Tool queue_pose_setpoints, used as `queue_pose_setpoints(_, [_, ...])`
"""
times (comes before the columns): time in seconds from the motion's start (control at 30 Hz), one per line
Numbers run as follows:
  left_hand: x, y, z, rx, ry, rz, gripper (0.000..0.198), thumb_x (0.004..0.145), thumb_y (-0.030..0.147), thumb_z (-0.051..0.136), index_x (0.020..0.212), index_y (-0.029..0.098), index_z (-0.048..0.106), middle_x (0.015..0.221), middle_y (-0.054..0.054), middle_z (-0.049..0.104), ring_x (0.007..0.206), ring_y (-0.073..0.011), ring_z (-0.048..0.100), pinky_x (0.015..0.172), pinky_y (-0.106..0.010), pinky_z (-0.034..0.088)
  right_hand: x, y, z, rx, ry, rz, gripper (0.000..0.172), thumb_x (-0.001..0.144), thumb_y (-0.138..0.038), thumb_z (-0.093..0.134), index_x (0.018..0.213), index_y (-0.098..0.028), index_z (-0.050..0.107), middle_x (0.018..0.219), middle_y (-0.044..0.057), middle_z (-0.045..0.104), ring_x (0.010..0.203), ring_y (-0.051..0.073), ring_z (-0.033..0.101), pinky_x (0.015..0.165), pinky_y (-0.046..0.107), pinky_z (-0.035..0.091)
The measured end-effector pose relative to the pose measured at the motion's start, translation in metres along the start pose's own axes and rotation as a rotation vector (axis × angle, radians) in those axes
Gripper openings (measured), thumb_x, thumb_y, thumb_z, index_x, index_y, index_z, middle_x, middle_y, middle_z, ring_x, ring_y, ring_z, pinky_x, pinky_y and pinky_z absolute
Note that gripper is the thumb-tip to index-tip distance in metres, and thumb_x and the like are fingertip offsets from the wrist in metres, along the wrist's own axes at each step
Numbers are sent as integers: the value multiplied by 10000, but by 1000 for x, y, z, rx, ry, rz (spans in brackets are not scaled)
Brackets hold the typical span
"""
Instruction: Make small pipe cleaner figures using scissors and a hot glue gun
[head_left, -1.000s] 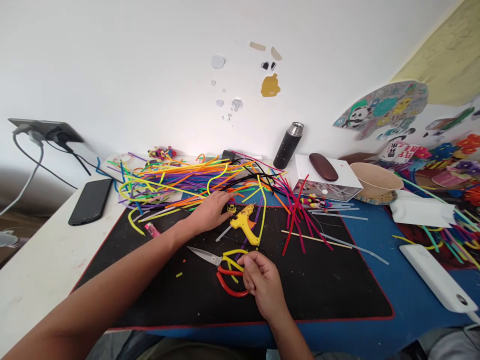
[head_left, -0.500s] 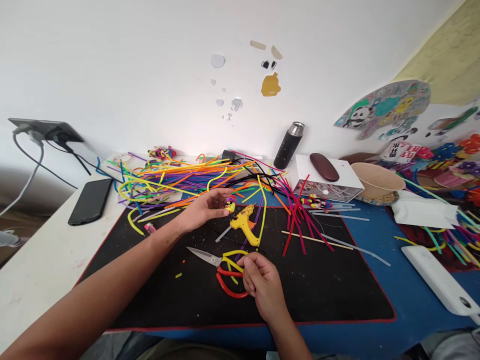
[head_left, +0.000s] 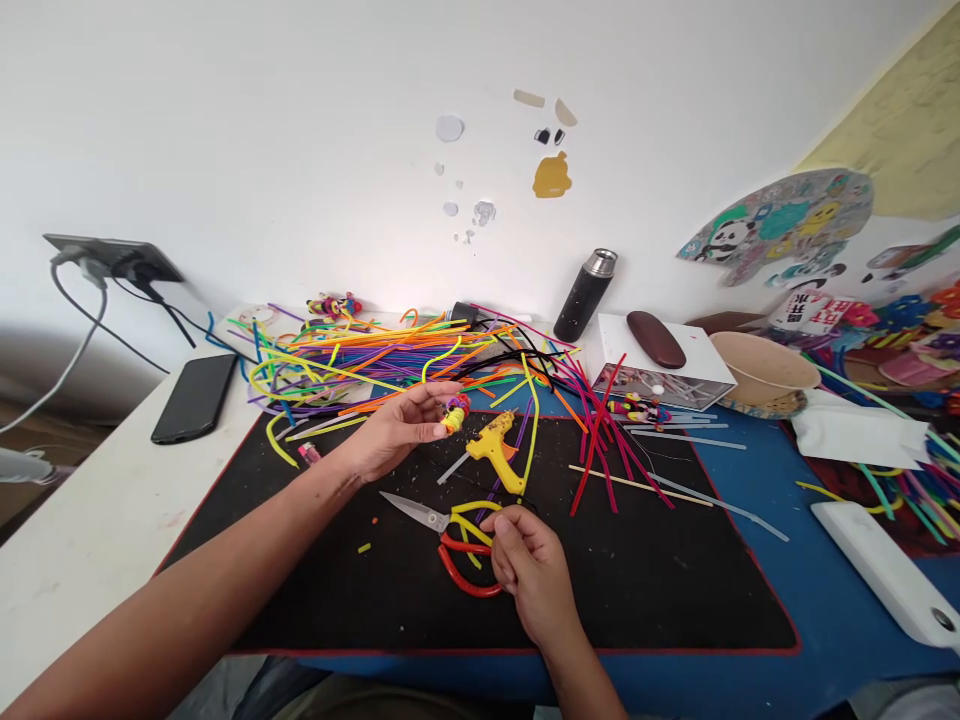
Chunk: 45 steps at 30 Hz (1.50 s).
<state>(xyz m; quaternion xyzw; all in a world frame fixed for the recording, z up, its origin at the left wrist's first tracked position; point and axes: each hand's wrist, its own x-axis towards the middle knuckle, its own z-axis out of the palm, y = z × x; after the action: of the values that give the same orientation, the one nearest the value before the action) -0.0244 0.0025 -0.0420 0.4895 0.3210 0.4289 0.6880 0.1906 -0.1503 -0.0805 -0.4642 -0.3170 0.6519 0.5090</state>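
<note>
My left hand [head_left: 401, 432] pinches a small figure of wound pipe cleaners [head_left: 455, 414], yellow with purple and red, between thumb and fingers above the mat. Just right of it lies a yellow hot glue gun [head_left: 495, 452]. My right hand [head_left: 531, 570] is closed, thumb against forefinger; what it pinches, if anything, is too small to make out. Beside that hand are scissors [head_left: 431, 518], lying with blades to the left and handles red and yellow; the fingers cover part of the handles. A short green-yellow snippet [head_left: 364, 548] lies left of my right hand.
Many coloured pipe cleaners [head_left: 375, 350] spread behind the black mat [head_left: 345, 610]. Magenta stems [head_left: 600, 450] lie right. A black flask [head_left: 585, 295], a white box [head_left: 697, 360], a bowl [head_left: 765, 360] and a phone [head_left: 193, 398] stand or lie around. A white device [head_left: 877, 570] lies far right.
The small figure has turned in my left hand, showing more purple and red on top. My right hand stays closed by the scissors. The whole view has shifted slightly.
</note>
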Motion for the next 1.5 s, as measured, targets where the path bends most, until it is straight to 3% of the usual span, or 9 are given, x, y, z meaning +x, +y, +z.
queue_pose_setpoints(0.4, [-17, 0, 0, 209, 3, 61, 584, 759, 257, 942, 1306, 260, 737, 1291, -85, 704, 1019, -189, 625, 897, -324, 546, 0, 1, -1, 9, -13, -7, 475, 896, -629, 784, 871, -160, 716, 493, -113, 344, 432, 57, 253, 432, 215, 210])
queue_pose_setpoints(0.63, [-26, 2, 8, -42, 29, 5, 578, 718, 284, 961, 1266, 274, 775, 1344, -109, 694, 1135, -238, 646, 888, -318, 568, 1, 2, -2, 4, -7, -10, 457, 912, -614, 773, 874, -161, 722, 494, -109, 352, 434, 61, 247, 434, 219, 217])
queue_pose_setpoints(0.77, [-28, 0, 10, -38, 4, -19, 586, 730, 282, 951, 1284, 267, 759, 1395, -126, 682, 1195, -277, 650, 907, -353, 577, 1, 1, -2, -5, -8, -6, 471, 907, -632, 768, 866, -165, 718, 496, -109, 349, 431, 62, 247, 431, 220, 220])
queue_pose_setpoints(1.0, [-34, -4, 10, -7, -4, -13, 577, 750, 280, 942, 1292, 263, 743, 1295, -108, 704, 1072, -228, 666, 823, -298, 548, 2, 1, -1, -4, -11, -10, 468, 908, -627, 770, 871, -162, 726, 495, -111, 340, 434, 61, 246, 433, 217, 233])
queue_pose_setpoints(1.1, [-40, -6, 12, 112, -4, -13, 550, 795, 278, 903, 1310, 254, 713, 1218, -91, 704, 997, -204, 649, 811, -297, 541, 2, 1, 0, -5, -2, -8, 460, 907, -620, 772, 878, -163, 729, 494, -110, 346, 431, 62, 251, 431, 218, 231])
queue_pose_setpoints(1.23, [-52, -9, 16, 444, 22, 16, 524, 890, 296, 794, 1392, 248, 653, 1039, -48, 678, 921, -192, 615, 865, -337, 541, 1, -1, 0, -17, 6, 3, 455, 895, -616, 785, 873, -164, 727, 494, -109, 355, 428, 61, 263, 433, 217, 236])
queue_pose_setpoints(1.33, [-60, -11, 16, 627, 16, 56, 495, 922, 297, 730, 1407, 267, 636, 1157, -68, 678, 947, -203, 619, 879, -358, 554, 0, -2, 0, -23, 3, -2, 457, 893, -617, 786, 876, -163, 728, 496, -107, 361, 421, 60, 273, 431, 217, 233])
queue_pose_setpoints(1.5, [-67, -12, 13, 721, -16, 115, 479, 933, 272, 701, 1407, 281, 628, 1332, -89, 655, 1025, -225, 642, 903, -367, 561, 0, -1, 1, -26, 14, -12, 446, 904, -607, 778, 880, -163, 736, 504, -104, 365, 423, 61, 284, 431, 220, 232])
